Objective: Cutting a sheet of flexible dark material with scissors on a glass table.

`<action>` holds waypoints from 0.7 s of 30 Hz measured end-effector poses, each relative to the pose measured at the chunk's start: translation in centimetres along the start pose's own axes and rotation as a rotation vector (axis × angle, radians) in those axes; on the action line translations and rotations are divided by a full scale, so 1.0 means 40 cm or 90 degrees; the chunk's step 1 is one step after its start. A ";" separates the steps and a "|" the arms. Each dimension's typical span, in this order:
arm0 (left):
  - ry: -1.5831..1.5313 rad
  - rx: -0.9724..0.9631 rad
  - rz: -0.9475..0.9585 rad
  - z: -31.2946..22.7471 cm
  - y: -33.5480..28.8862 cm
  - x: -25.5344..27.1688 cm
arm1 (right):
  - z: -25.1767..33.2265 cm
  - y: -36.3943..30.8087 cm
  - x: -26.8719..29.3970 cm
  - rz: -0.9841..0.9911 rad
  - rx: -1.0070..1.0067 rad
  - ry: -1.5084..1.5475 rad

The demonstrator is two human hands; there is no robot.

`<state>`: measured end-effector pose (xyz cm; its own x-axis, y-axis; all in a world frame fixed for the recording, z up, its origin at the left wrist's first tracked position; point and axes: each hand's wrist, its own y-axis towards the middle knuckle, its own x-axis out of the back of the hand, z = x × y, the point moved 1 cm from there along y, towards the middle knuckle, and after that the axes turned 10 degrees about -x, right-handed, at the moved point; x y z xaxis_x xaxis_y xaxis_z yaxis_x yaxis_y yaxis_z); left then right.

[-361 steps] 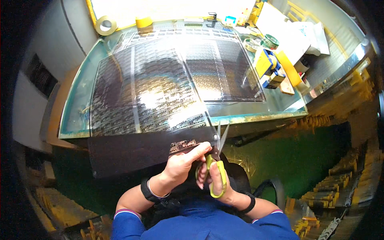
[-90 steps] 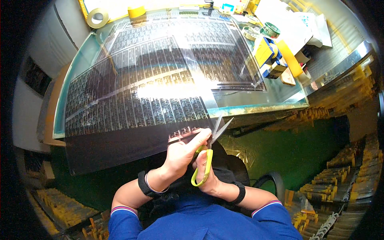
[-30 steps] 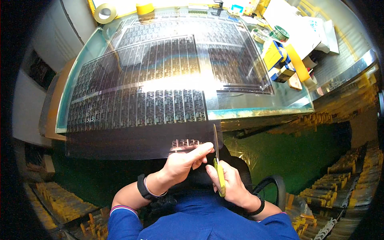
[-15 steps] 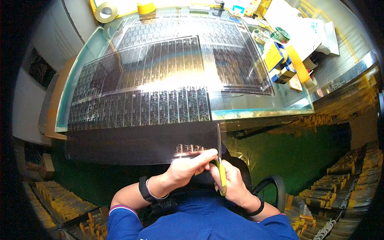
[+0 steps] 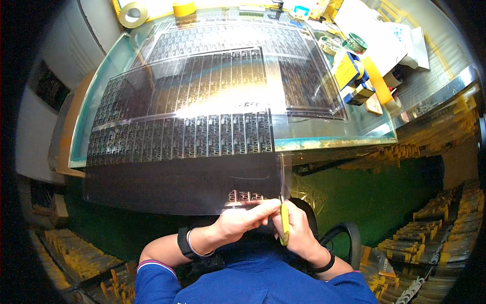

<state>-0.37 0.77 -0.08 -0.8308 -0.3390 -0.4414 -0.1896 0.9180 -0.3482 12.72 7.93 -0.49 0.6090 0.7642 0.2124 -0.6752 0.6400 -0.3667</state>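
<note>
A large dark film sheet (image 5: 182, 180) printed with rows of small patterns lies over the glass table, its front part hanging past the near edge. My left hand (image 5: 238, 221) pinches the sheet's near right corner between thumb and fingers. Close beside it, my right hand (image 5: 299, 230) is closed around a slim yellow-handled cutting tool (image 5: 285, 223), held upright at the sheet's right edge. Its metal tip meets the film by my left thumb; whether it is scissors or a knife I cannot tell. A narrow clear strip (image 5: 286, 175) runs along that edge.
The glass table (image 5: 334, 143) carries another patterned film (image 5: 309, 86) underneath. On its right stand a yellow and blue tape dispenser (image 5: 349, 73) and a green tape roll (image 5: 355, 43). A wide tape roll (image 5: 133, 15) is at the back left. A black chair armrest (image 5: 349, 238) is beside me.
The film sheet has shifted slightly right and toward me. Both hands stay close together, a little further right, and less of the tool's metal part shows above the handle.
</note>
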 end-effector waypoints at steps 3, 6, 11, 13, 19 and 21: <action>0.003 -0.002 0.010 0.004 -0.002 -0.002 | -0.006 0.009 0.005 0.000 0.035 -0.025; 0.016 -0.006 0.013 0.000 -0.005 -0.001 | 0.018 -0.003 0.010 0.045 -0.088 0.030; 0.059 0.008 0.045 0.001 -0.002 0.002 | 0.017 -0.003 0.012 0.036 -0.092 0.040; 0.061 0.031 0.049 0.003 -0.006 -0.002 | 0.011 -0.001 0.014 0.035 -0.101 0.041; 0.065 0.049 0.084 0.012 -0.010 -0.002 | -0.006 0.013 0.018 0.004 0.030 -0.005; 0.064 0.054 0.088 0.009 -0.011 -0.002 | 0.012 0.003 0.021 0.020 -0.070 0.023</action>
<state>-0.01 0.32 -0.20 -0.8946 -0.1855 -0.4066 -0.0295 0.9323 -0.3605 12.95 8.68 0.07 0.6049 0.7787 0.1667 -0.6456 0.6021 -0.4698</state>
